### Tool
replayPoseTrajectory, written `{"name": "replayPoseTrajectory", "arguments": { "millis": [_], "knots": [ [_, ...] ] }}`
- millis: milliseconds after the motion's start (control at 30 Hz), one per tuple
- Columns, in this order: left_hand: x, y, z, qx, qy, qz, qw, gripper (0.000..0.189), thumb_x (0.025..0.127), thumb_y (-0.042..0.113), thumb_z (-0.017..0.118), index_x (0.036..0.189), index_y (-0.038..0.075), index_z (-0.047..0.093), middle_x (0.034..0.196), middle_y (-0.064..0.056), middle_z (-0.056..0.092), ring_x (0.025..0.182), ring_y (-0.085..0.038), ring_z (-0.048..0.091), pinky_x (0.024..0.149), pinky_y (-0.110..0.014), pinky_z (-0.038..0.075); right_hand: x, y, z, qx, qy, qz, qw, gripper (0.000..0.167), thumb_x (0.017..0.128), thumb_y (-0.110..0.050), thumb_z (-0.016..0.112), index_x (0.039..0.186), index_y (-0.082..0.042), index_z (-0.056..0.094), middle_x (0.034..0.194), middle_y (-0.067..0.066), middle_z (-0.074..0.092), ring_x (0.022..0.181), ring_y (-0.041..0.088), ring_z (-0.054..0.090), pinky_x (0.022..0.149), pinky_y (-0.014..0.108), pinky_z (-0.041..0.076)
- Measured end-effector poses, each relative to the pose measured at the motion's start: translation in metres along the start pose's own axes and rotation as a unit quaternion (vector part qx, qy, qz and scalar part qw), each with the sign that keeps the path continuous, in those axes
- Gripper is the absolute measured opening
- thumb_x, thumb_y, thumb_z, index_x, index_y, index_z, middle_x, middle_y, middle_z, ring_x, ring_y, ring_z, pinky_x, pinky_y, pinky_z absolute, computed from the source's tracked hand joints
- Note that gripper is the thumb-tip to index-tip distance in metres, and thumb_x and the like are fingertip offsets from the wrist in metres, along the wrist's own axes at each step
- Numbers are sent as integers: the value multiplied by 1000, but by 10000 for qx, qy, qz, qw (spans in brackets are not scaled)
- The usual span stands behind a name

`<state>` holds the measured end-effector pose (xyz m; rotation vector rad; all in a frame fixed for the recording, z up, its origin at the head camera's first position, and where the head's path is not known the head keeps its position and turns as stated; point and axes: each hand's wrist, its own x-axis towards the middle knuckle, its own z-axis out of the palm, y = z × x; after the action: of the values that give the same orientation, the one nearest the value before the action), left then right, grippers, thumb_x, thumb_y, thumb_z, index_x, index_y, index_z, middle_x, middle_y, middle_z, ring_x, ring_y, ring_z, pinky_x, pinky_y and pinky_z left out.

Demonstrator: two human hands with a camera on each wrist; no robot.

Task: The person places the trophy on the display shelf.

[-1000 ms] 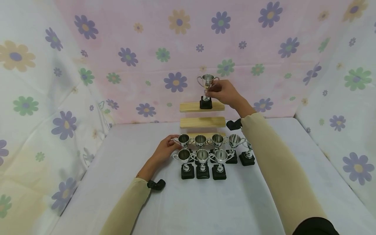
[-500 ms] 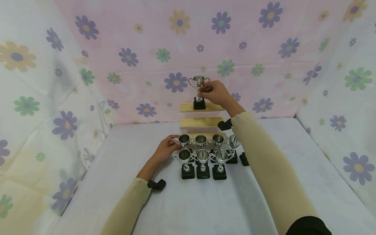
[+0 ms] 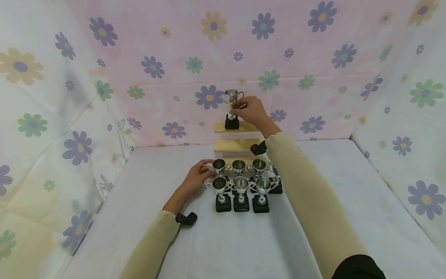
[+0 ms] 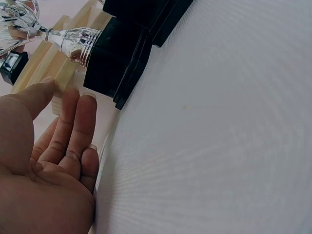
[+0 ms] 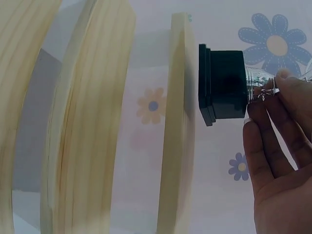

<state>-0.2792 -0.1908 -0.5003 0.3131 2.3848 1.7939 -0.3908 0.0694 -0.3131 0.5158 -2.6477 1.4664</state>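
Observation:
My right hand pinches the stem of a small silver trophy cup with two handles and a black square base. In the right wrist view the trophy's base is close over the top board of a stepped wooden rack, with a narrow gap showing. The trophy is upright in the head view, at the left part of the top board. Low on the left, my left hand lies beside the rack's lower end. Its fingers are loosely extended, thumb tip right at the wood, next to a standing trophy.
Several matching trophies stand in two rows before the rack, including a front-left trophy and a front-right trophy. The middle board bears nothing visible. A white cloth covers the table; flowered fabric hangs behind.
My right hand has carried the trophy leftward along the top board, from its right part to its left. The right sleeve now hides the rightmost standing trophy. My left hand has stayed put.

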Motion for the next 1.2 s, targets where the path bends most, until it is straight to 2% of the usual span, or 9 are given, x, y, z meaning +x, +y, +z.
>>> {"name": "replayPoseTrajectory", "arguments": {
  "millis": [200, 400, 800, 1200],
  "knots": [
    [0, -1, 0, 3, 20, 90, 10000, 44, 107, 11, 63, 149, 4, 53, 125, -18, 75, 104, -22, 75, 102, -38, 50, 2, -4, 7, 107, 21, 119, 9999, 26, 99, -21, 78, 119, -4, 79, 132, 12, 70, 115, 30, 70, 95, 44, 56],
    [-1, -1, 0, -21, -12, 35, 10000, 43, 107, 12, 64, 148, 7, 55, 123, -15, 77, 104, -21, 75, 102, -37, 50, 3, -4, 14, 162, -4, 303, 9994, 27, 99, -20, 77, 120, -3, 78, 131, 14, 69, 116, 30, 68, 95, 42, 56],
    [-1, 2, -1, 198, -43, 41, 9998, 44, 107, 12, 62, 150, 7, 53, 118, -14, 78, 105, -25, 75, 110, -48, 44, 9, 0, 22, 122, -10, 157, 9998, 27, 101, -21, 75, 121, -3, 78, 129, 14, 70, 118, 30, 68, 98, 43, 55],
    [-2, 5, 0, 196, -20, 69, 9998, 44, 107, 10, 61, 150, 6, 53, 114, -15, 79, 104, -28, 76, 110, -45, 44, 9, -5, 29, 117, 13, 103, 9999, 24, 102, -19, 74, 119, -2, 78, 125, 14, 71, 116, 29, 69, 97, 42, 55]
  ]
}}
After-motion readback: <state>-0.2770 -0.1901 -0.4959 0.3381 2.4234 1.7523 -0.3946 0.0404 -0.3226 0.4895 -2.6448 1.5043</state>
